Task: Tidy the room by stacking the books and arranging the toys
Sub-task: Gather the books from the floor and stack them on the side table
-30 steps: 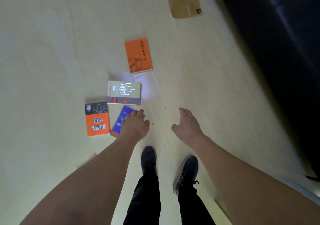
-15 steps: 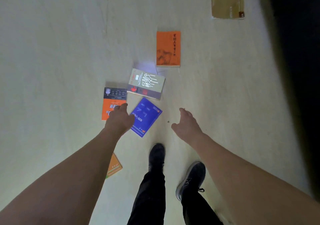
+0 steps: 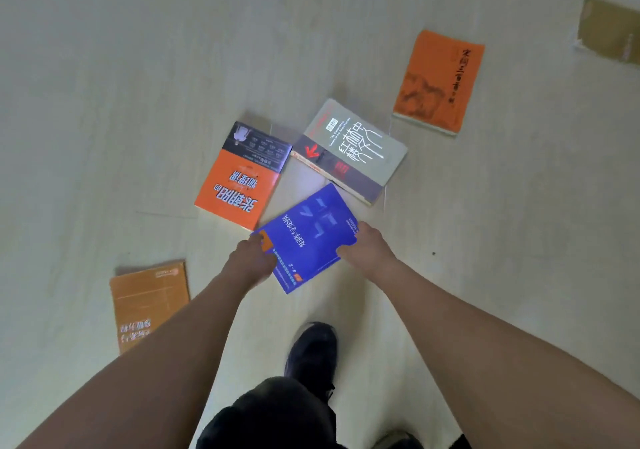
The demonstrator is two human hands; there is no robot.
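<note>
Head view: both hands on the blue book [image 3: 309, 237], low over the pale floor [image 3: 138, 67].
Left hand [image 3: 250, 261] pinches its near-left corner; right hand [image 3: 365, 249] grips the right edge, thumb on the cover; orange-and-black book [image 3: 239, 178] and grey book [image 3: 353, 150] lie just beyond; further orange books [image 3: 438, 81] [image 3: 147, 301] lie apart.

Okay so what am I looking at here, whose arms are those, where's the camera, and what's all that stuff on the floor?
The camera sits on a person's head, looking down, so the arms and the black shoe are their own. Six books lie scattered on the pale floor. The left hand and right hand grip opposite edges of the blue book. Around it lie an orange-and-black book, a grey book, an orange book, a tan book and another orange book near the left arm.
</note>
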